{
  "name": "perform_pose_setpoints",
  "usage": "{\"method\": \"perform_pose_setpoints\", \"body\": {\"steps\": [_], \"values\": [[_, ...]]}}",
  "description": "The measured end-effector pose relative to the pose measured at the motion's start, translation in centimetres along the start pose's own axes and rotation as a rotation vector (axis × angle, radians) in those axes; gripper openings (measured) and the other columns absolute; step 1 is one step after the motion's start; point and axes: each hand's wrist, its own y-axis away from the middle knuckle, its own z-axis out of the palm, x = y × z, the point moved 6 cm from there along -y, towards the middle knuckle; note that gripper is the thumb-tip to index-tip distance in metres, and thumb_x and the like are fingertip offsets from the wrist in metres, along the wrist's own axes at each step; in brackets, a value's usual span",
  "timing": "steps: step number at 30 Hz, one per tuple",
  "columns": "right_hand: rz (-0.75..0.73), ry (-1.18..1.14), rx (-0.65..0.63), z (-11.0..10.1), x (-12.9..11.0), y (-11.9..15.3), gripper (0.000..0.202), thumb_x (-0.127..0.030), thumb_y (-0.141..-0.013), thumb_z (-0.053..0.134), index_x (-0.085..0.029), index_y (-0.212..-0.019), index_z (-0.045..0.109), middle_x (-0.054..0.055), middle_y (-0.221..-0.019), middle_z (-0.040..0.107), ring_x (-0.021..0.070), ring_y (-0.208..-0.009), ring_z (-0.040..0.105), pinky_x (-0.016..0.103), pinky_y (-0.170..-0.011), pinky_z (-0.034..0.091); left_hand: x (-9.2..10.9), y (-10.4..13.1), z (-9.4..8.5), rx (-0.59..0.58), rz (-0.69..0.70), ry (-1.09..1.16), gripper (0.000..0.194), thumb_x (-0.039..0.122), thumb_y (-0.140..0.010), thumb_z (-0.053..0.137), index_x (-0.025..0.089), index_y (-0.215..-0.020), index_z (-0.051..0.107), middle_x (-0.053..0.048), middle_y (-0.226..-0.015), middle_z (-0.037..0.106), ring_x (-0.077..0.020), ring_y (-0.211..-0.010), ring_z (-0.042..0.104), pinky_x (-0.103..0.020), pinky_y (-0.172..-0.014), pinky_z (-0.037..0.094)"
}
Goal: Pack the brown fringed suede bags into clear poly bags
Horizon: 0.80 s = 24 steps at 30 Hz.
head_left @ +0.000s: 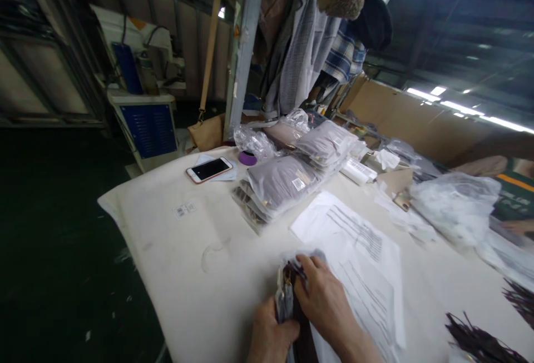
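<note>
Near the bottom centre, a grey item in clear plastic with a dark strip and a small gold-coloured metal part stands on edge over the white table. My left hand is closed around its near left side, thumb on the front. My right hand has its fingers bent over the top, at the dark part by the metal piece. Printed white sheets lie just beyond and to the right of my right hand. Farther back are stacks of grey bagged packages with barcode labels.
A phone lies at the table's back left, beside a purple roll. Clear plastic bags lie at right; dark cords lie lower right. A metal post and hanging clothes stand behind. Part of another person's hand shows far right.
</note>
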Motion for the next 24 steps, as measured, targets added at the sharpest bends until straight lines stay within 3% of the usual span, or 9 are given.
{"method": "perform_pose_setpoints", "body": {"steps": [5,10,16,20,24], "values": [[0.001,0.026,-0.051,1.2,0.4,-1.8,0.028,-0.008,-0.081,0.036,-0.016,-0.075,0.062,0.007,-0.073,0.061,0.0220,-0.072,0.061,0.032,-0.064,0.042,-0.3,-0.6,-0.1,-0.060,0.011,-0.053,0.027,0.012,-0.048,0.047,0.016,-0.071,0.062,0.004,-0.057,0.044,-0.0120,-0.055,0.037,-0.023,-0.052,0.031],[-0.008,-0.130,-0.024,1.9,1.9,-3.1,0.025,-0.024,-0.087,0.041,-0.020,-0.075,0.062,0.002,-0.072,0.062,0.0147,-0.069,0.061,0.025,-0.064,0.043,-0.9,-1.2,0.1,-0.124,0.037,-0.176,0.025,0.009,-0.051,0.046,0.017,-0.071,0.057,0.005,-0.058,0.037,-0.0113,-0.056,0.032,-0.023,-0.053,0.027],[-0.060,-0.294,0.053,2.1,1.9,-3.4,0.030,-0.034,-0.089,0.038,-0.021,-0.078,0.062,0.001,-0.072,0.059,0.0130,-0.067,0.058,0.023,-0.062,0.044,-0.2,-1.9,0.6,-0.202,-0.012,-0.245,0.026,0.007,-0.048,0.043,0.018,-0.069,0.052,0.006,-0.057,0.034,-0.0109,-0.055,0.029,-0.024,-0.051,0.024],[-0.139,-0.385,0.088,1.2,1.3,-3.0,0.026,-0.030,-0.089,0.041,-0.021,-0.077,0.061,0.000,-0.069,0.055,0.0118,-0.064,0.056,0.022,-0.059,0.042,0.2,-2.2,0.9,-0.210,0.003,-0.260,0.029,0.006,-0.047,0.042,0.017,-0.071,0.054,0.005,-0.059,0.037,-0.0117,-0.059,0.034,-0.024,-0.055,0.028],[-0.315,-0.196,0.096,0.1,-0.2,-2.0,0.023,-0.018,-0.090,0.038,-0.019,-0.078,0.057,0.000,-0.071,0.054,0.0111,-0.063,0.052,0.021,-0.057,0.039,-0.2,-2.5,1.6,-0.259,0.009,-0.176,0.035,0.004,-0.047,0.044,0.016,-0.077,0.058,0.003,-0.066,0.050,-0.0154,-0.068,0.045,-0.025,-0.064,0.035]]}}
